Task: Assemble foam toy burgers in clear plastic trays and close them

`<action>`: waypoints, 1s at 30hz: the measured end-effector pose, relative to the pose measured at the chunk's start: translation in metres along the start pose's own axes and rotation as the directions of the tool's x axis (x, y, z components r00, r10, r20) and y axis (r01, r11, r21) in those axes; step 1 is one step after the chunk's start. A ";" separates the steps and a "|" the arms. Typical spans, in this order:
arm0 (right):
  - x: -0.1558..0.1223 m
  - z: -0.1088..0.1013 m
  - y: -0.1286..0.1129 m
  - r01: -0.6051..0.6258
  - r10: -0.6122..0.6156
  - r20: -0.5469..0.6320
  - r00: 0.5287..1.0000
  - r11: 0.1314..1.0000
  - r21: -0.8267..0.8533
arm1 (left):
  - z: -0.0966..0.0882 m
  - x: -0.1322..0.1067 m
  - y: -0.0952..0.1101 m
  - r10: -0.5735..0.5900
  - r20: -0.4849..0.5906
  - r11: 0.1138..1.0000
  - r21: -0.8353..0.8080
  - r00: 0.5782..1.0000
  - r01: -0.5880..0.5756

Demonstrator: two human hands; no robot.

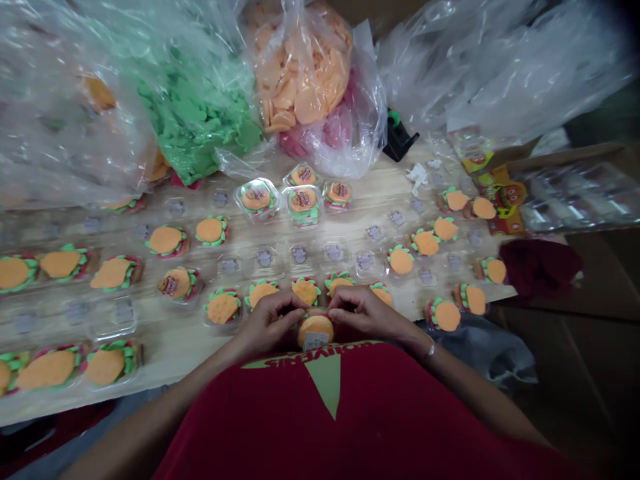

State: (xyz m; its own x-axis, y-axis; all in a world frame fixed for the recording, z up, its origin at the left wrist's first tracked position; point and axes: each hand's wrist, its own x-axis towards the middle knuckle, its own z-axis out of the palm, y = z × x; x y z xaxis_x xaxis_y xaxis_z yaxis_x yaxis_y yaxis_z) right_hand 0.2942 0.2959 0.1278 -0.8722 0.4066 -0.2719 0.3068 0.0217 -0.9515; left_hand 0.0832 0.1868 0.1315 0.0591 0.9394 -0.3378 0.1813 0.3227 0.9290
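Close to my shirt, a small packaged toy burger [315,327] with a white label on its orange face is held between both hands. My left hand [275,315] pinches its upper left edge, fingers closed. From the other side, my right hand [361,310] grips the upper right edge with thumb and fingertips. Just beyond my fingers stands a row of toy burgers in clear plastic cases, one of them an orange-topped burger [306,291]. Behind that row lie open clear lids [299,255] with greyish stickers on them.
Closed burger packs [302,200] stand mid-table. Bags of green pieces [200,107] and orange pieces [300,73] line the back, beside a black tape dispenser [399,137]. On the right are a box of clear packs [580,197] and a dark red cloth [540,267].
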 end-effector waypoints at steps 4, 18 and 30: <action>0.014 -0.001 -0.003 0.043 -0.042 0.040 0.998 0.999 -0.025 | 0.000 0.012 0.007 0.028 0.031 0.999 0.021 0.999 -0.028; 0.006 0.041 0.033 0.011 0.128 -0.356 0.926 0.932 0.362 | -0.014 0.002 -0.004 -0.121 -0.069 0.987 -0.110 0.990 0.113; 0.001 0.017 0.008 0.025 0.011 -0.233 0.972 0.988 0.150 | -0.007 0.001 0.006 0.019 0.009 0.997 0.069 1.000 -0.020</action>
State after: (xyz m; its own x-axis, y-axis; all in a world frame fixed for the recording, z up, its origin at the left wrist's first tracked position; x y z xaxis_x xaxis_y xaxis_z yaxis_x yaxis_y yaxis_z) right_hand 0.2890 0.2808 0.1175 -0.7563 0.6082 -0.2410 0.2242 -0.1052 -0.9688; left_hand 0.0772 0.1903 0.1379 0.0711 0.9444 -0.3210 0.2474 0.2950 0.9229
